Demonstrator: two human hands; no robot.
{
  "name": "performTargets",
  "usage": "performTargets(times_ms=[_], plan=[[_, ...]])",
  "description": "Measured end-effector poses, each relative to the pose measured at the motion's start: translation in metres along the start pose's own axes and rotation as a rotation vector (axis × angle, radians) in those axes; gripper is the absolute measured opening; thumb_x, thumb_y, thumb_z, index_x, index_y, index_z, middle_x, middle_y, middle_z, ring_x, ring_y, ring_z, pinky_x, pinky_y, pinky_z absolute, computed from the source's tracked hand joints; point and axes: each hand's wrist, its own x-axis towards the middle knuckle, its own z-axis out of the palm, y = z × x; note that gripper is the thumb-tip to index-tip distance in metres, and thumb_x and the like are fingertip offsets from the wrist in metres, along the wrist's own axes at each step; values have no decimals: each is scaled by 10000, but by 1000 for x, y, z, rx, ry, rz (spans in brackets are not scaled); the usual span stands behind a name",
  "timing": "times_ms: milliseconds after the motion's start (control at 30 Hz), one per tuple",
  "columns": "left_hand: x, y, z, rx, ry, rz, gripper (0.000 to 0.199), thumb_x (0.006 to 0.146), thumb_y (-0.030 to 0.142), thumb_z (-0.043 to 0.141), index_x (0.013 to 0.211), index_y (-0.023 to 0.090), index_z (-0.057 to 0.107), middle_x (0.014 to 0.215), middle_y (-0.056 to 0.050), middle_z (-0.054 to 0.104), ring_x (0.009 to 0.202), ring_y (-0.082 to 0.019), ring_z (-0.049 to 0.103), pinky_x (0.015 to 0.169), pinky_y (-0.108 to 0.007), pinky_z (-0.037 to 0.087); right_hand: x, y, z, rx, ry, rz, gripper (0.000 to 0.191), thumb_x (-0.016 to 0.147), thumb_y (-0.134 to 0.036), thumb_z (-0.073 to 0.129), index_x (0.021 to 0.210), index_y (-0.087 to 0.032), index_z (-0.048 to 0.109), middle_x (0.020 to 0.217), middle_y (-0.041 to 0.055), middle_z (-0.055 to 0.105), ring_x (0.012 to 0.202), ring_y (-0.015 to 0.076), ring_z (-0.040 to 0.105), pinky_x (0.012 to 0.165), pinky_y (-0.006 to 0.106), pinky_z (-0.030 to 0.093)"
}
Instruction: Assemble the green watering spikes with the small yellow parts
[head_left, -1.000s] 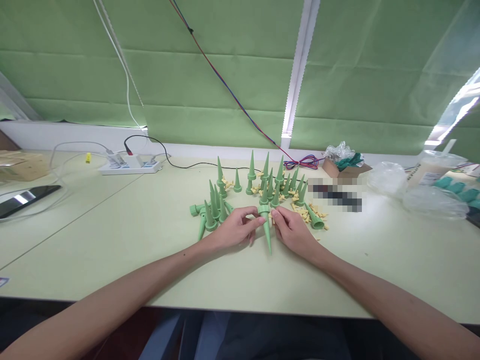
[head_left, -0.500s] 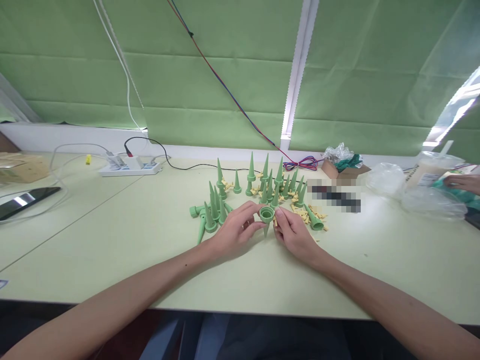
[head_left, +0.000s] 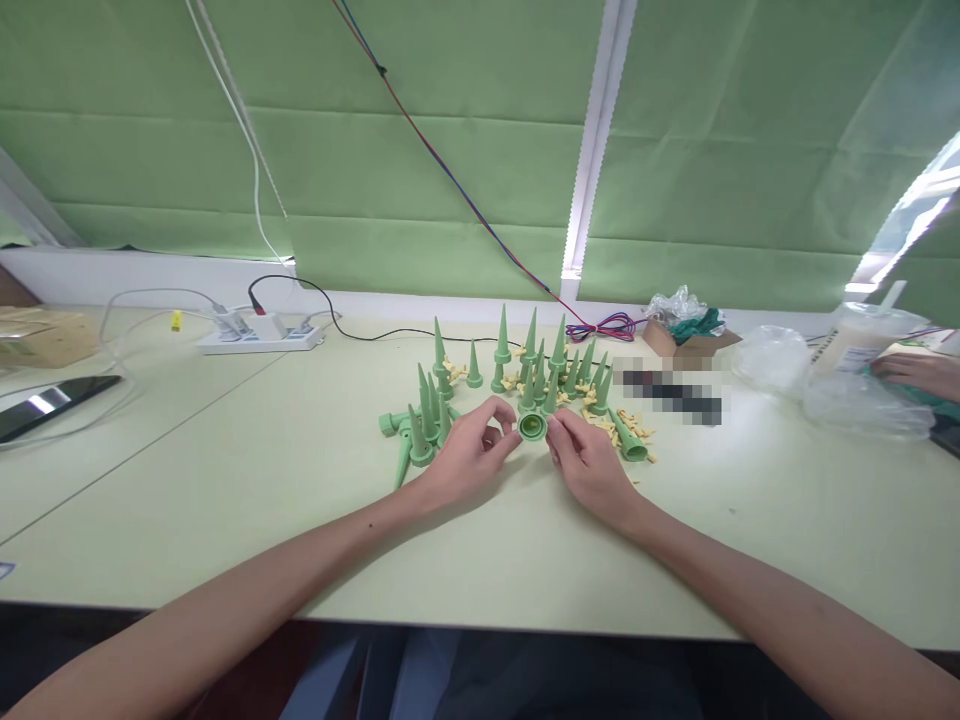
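A hollow green plastic plant-watering spike (head_left: 532, 428) is held with its round open end facing me. A small yellowish spot shows inside it. My left hand (head_left: 476, 445) grips its left edge with thumb and curled fingers. At the right edge, my right hand (head_left: 589, 460) pinches close against the rim. Behind my hands, several green spikes (head_left: 502, 338) stand points up, and a few others lie on their sides beside my left hand. Small yellow plastic pieces (head_left: 611, 425) are scattered among and beside them. One spike (head_left: 630, 440) lies to the right with its opening toward me.
A white power strip (head_left: 262, 338) with cables sits at the back left, and a phone (head_left: 56, 405) lies farther left. A small cardboard box (head_left: 686, 345), plastic bags (head_left: 772, 358) and a drink cup (head_left: 851, 340) are at right. Another person's hand (head_left: 922, 372) shows at the right edge.
The held spike has tipped so its opening faces me more squarely. The yellow piece that was at my right fingertips no longer shows there; yellow now shows inside the spike.
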Motion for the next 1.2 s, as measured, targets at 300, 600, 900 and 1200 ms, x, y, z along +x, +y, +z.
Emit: performTargets(times_ms=[300,600,900,1200], plan=[[4,5,-2,-415,-314,-245,551,942,651,316,753,164,490,467,-17,569,349,-118,500,362,-219,400,4,-1,-3,-139,-54,-116,295,1012,-351,370,810,-211,531,774,38,585,701,178,510,668,289,378],[6,-6,-2,-486,-351,-244,464,930,596,446,896,145,546,505,-21,604,391,-122,545,364,-204,419,4,4,-3,-137,-121,-64,288,1010,-325,375,760,-212,462,665,-11,502,604,146,442,607,272,333],[4,-1,-5,-413,-338,-224,422,923,576,479,813,168,489,521,-4,602,379,-99,507,390,-203,385,4,7,-3,-150,-155,-25,284,1007,-328,377,749,-216,422,624,-32,450,574,140,415,570,270,290],[-1,3,-6,-161,-218,-97,395,908,561,501,800,181,502,492,42,525,394,-84,441,429,-204,342,4,8,-2,-185,-180,3,332,1013,-356,337,712,-221,372,629,-21,454,575,148,412,569,274,295]])
